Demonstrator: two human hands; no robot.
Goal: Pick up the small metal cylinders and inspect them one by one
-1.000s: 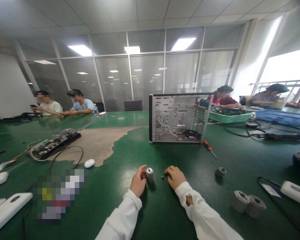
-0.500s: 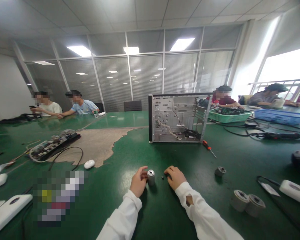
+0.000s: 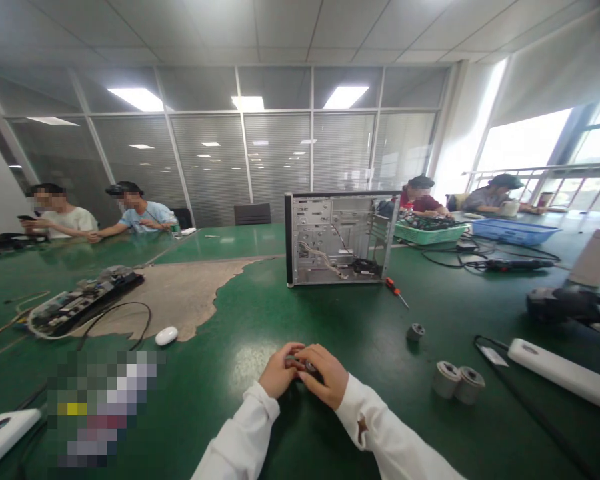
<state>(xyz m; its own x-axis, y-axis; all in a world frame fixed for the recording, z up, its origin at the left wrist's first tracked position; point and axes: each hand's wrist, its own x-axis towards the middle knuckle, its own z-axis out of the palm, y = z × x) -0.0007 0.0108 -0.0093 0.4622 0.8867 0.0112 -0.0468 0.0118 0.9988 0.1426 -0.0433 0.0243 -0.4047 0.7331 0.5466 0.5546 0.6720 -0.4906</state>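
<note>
My left hand point(image 3: 279, 371) and my right hand point(image 3: 327, 375) meet close above the green table, fingers curled around a small grey metal cylinder point(image 3: 310, 366). Most of the cylinder is hidden behind the fingers; only bits of grey and a dark end show between them. Both hands are closed on it. To the right stand two like cylinders side by side, the left one point(image 3: 447, 379) touching the right one point(image 3: 471, 385). A smaller grey cylinder point(image 3: 416, 332) sits farther back. The tiny dark part seen earlier on the table is out of sight.
Beyond my hands stands an open computer case point(image 3: 337, 240), with an orange-handled screwdriver point(image 3: 397, 292) beside it. A circuit board assembly point(image 3: 85, 303) and white mouse point(image 3: 167, 335) lie left. Green point(image 3: 433, 233) and blue point(image 3: 514, 232) baskets, cables and several people are farther off.
My right hand has moved left to join my left hand around the cylinder. The tiny dark part that lay between the hands no longer shows. The view has shifted to the right.
</note>
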